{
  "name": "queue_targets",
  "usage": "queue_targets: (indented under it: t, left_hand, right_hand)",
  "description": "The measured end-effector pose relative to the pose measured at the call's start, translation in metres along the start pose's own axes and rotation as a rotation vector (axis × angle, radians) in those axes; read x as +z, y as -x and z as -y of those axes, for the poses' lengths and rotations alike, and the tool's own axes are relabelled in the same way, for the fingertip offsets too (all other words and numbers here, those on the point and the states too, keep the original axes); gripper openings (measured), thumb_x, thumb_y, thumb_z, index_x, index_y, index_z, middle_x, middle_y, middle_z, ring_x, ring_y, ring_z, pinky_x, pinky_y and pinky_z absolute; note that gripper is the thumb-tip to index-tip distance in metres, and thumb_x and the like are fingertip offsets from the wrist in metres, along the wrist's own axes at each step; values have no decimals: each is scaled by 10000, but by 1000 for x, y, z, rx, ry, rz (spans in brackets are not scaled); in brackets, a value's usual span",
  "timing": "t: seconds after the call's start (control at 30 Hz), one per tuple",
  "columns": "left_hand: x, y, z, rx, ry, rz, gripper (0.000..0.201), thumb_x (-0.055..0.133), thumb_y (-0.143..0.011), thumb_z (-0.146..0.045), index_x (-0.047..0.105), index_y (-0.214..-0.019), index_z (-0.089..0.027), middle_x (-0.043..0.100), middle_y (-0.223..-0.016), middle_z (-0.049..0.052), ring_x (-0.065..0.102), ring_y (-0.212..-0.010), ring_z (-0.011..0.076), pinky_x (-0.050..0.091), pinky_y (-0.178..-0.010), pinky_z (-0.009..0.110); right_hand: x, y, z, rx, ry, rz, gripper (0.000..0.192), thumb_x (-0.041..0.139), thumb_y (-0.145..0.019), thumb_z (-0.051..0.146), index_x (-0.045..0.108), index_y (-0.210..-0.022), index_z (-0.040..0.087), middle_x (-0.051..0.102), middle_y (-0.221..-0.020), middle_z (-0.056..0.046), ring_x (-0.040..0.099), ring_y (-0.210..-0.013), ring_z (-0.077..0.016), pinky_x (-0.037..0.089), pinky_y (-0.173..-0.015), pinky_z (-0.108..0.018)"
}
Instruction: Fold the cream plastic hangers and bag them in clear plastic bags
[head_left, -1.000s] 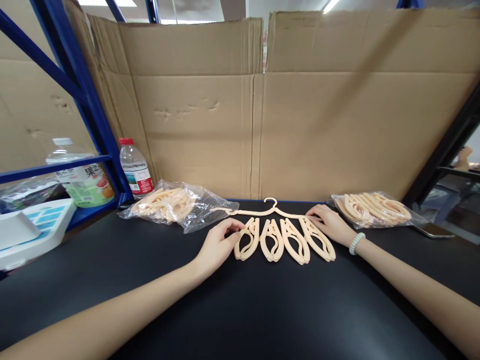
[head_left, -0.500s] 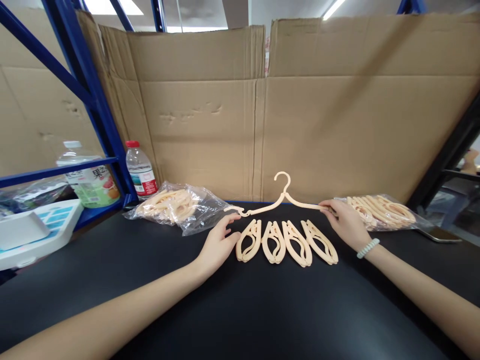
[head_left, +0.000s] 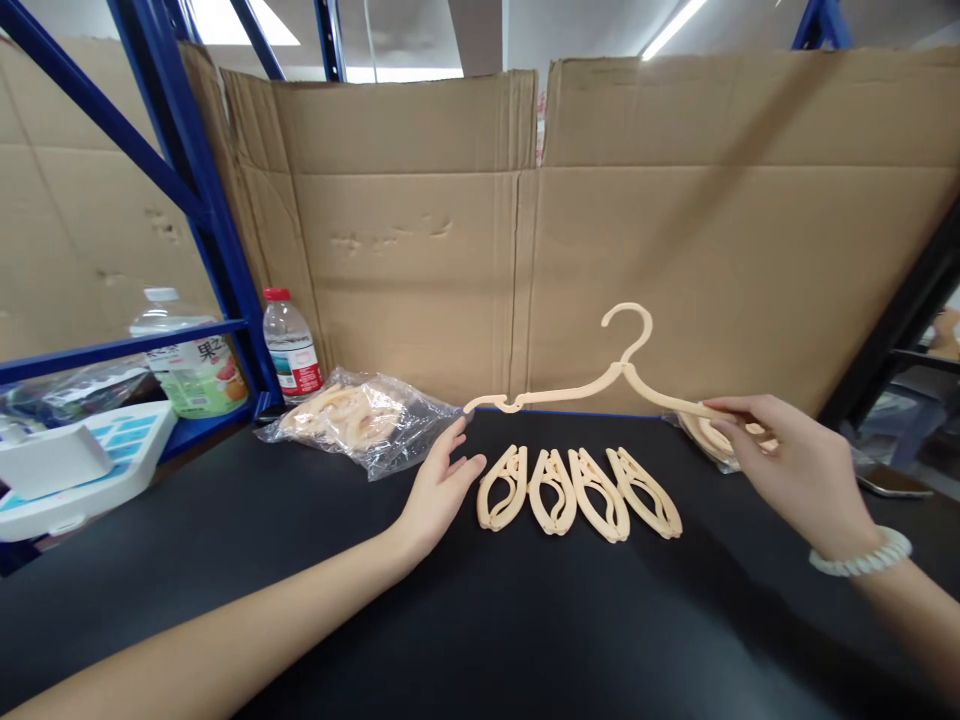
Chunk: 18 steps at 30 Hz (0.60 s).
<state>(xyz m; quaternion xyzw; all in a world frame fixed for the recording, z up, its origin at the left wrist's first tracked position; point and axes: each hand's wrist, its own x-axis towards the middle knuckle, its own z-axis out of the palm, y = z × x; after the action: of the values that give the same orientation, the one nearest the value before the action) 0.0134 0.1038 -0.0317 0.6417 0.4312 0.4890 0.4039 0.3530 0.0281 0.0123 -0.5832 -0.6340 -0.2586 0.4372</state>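
Peach plastic hanger (head_left: 592, 385), flat on the black worktop (head_left: 525, 620) a second earlier, hung lifted, its right arm pinched in the right hand (head_left: 787, 460) fingers; the left hand (head_left: 439, 490), fingers spread, rested beside 4 loose clips (head_left: 579, 486).

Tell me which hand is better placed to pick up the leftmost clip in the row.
Left. The left hand rests open on the black table right beside the leftmost clip. The right hand is pinching the hanger and sits beyond the row's far end.
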Motion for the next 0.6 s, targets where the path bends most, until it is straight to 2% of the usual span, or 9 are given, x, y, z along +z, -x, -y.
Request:
queue_targets:
  t: [0.1,0.23,0.33,0.47,0.6]
  left_hand:
    - [0,0,1,24,24,1,562,562,-805,-299,412,-1342,-226,395,-1460,108,383,-1334,263,375,-1057,421]
    - [1,3,-2,48,53,45,521,578,-798,-298,421,-1289,-224,377,-1452,123,489,-1234,261,413,-1019,425]
    - [3,5,-4,87,77,36,499,543,-838,-332,391,-1302,-231,416,-1405,108,553,-1148,229,439,-985,392]
    - [3,8,-4,138,63,4,468,410,-921,-419,353,-1345,-230,480,-1317,105,631,-929,182,485,-891,374]
    - [3,13,-6,208,-53,98,449,394,-940,-410,370,-1349,-226,510,-1267,109,625,-819,152,492,-848,341]
  right_hand:
    - [2,1,-5,42,-22,12,301,481,-860,442,662,-884,202,712,-837,-68,648,-751,-242,492,-694,-360]
    - [7,4,-6,36,-122,109,268,511,-852,431,647,-929,213,703,-915,-74,650,-821,-250,506,-736,-382]
    - [9,6,1,-10,-202,209,243,515,-858,428,626,-944,230,686,-938,-76,641,-832,-254,513,-715,-383]
    - [10,11,13,-45,-254,336,217,495,-877,410,620,-911,236,667,-838,-61,622,-724,-227,509,-609,-346]
    - [15,18,25,-30,-329,469,192,475,-898,373,612,-921,241,664,-863,-55,617,-741,-211,515,-609,-322]
